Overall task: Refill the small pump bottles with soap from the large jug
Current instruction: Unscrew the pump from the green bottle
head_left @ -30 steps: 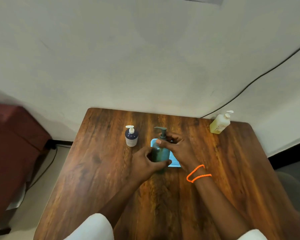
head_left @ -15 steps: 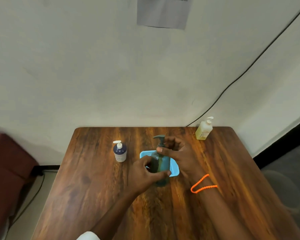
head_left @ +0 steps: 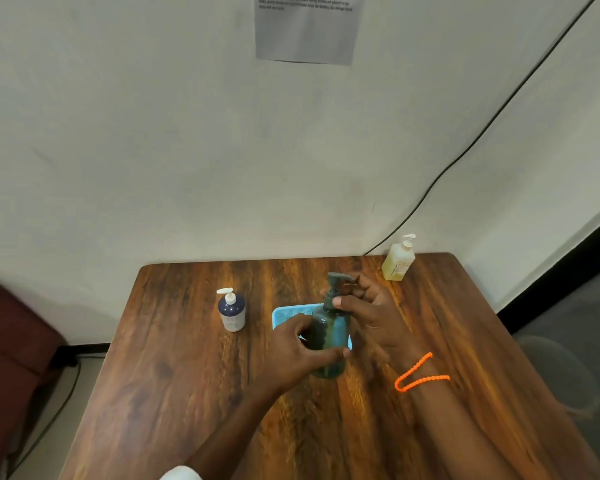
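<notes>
Both hands: on the teal pump bottle (head_left: 329,337)
Left hand (head_left: 300,355): fingers wrapped round its body
Right hand (head_left: 371,315): pinching the pump collar
Blue tray (head_left: 284,315): just behind it

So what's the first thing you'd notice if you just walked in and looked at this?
Both hands on the teal pump bottle in the middle of the wooden table: the left hand grips its body while the right hand holds the neck under the pump. The bright orange wristband on the right wrist catches the eye too. A dark blue bottle stands to the left, and a yellow one at the far right corner.
</notes>
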